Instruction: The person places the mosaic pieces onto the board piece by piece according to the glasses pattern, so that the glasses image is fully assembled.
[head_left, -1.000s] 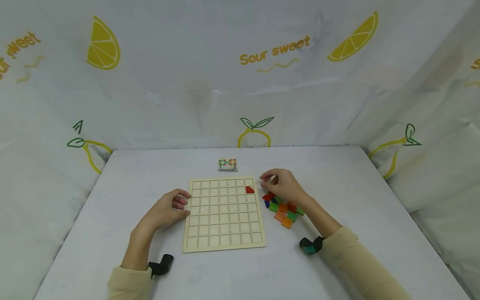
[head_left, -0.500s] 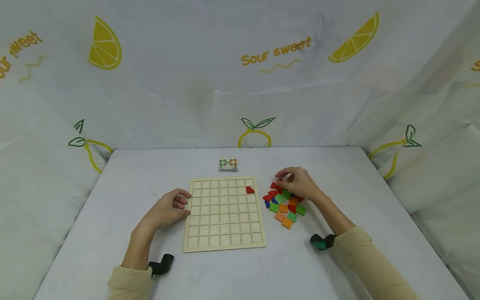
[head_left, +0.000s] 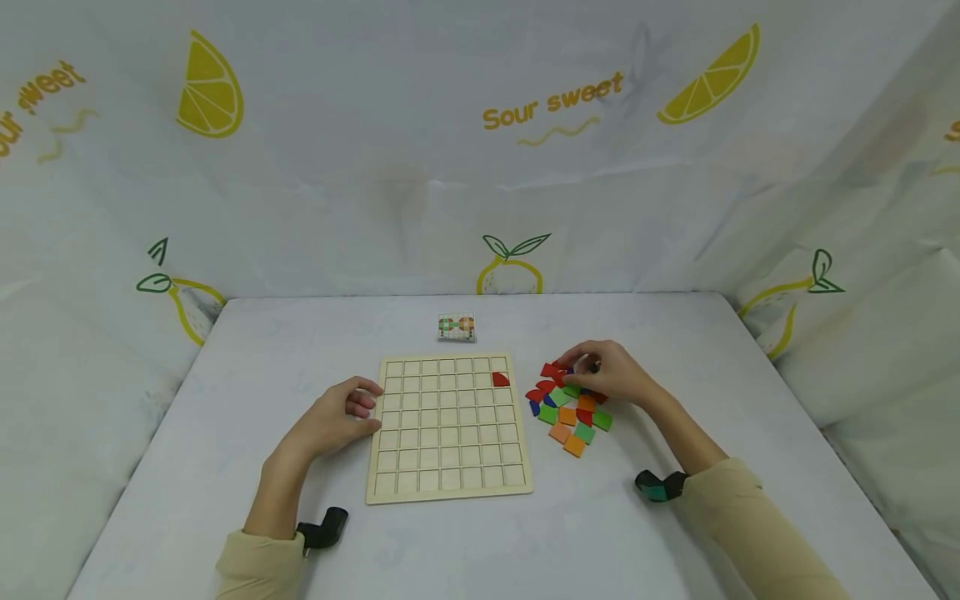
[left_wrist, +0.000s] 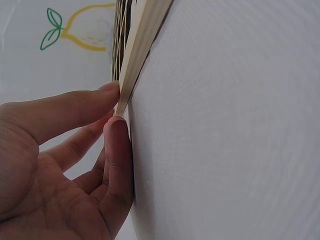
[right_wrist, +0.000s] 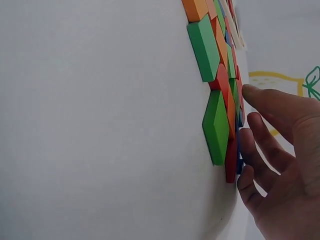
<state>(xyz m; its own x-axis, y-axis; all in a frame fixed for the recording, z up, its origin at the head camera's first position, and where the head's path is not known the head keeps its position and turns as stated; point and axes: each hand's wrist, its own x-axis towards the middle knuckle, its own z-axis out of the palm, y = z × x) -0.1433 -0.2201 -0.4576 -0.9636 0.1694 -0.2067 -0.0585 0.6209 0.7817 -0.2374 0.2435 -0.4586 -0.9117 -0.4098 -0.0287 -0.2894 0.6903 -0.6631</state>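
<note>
On the table lies a pale wooden grid board (head_left: 448, 436), with a red quarter-round tile (head_left: 500, 380) in a cell near its upper right corner. My left hand (head_left: 339, 418) rests against the board's left edge; thumb and fingertips touch the rim in the left wrist view. To the right of the board, my right hand (head_left: 609, 371) hovers over the far side of a tile pile, thumb and fingers spread around red and blue pieces. In the right wrist view no tile shows between its fingers. Green tiles (right_wrist: 216, 129) and orange tiles (head_left: 567, 417) lie nearer the front; the hand partly hides the pile.
A small stack of pattern cards (head_left: 457, 327) sits behind the board, its top card printed with coloured shapes. White cloth printed with lemons (head_left: 508, 275) hangs behind the table. Black wrist-camera mounts (head_left: 324, 529) jut out beside both wrists.
My right hand has moved right from beside the board's upper right corner to the pile's far side, then slightly lower and further right. The left hand and the board have stayed put.
</note>
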